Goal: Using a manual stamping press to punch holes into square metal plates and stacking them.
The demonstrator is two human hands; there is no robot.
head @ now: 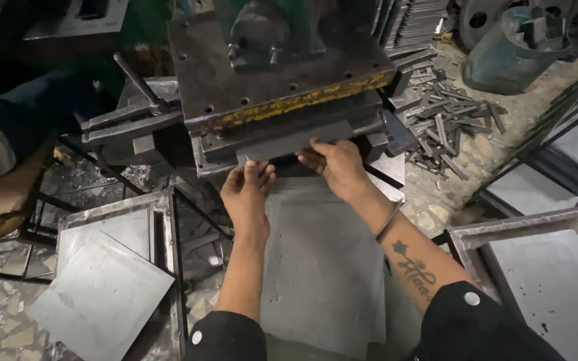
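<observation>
Two bare hands hold a flat grey metal sheet at the mouth of a heavy press, seen from above.

The left hand (247, 189) grips the near-left part of the metal sheet (322, 267), fingers curled over its edge, just below the press opening. The right hand (336, 167) lies on the sheet's far edge with fingers pressed together and stretched forward, the tips touching the dark strip at the front of the press (282, 87) (a worn yellow band runs along the upper block's edge). The sheet slopes from the press towards the person, between both forearms. To the left a metal tray (162, 267) holds loose sheets; another tray (466, 237) sits to the right. A pile of small metal offcuts (446, 120) lies on the floor beside the press, right of it.
</observation>
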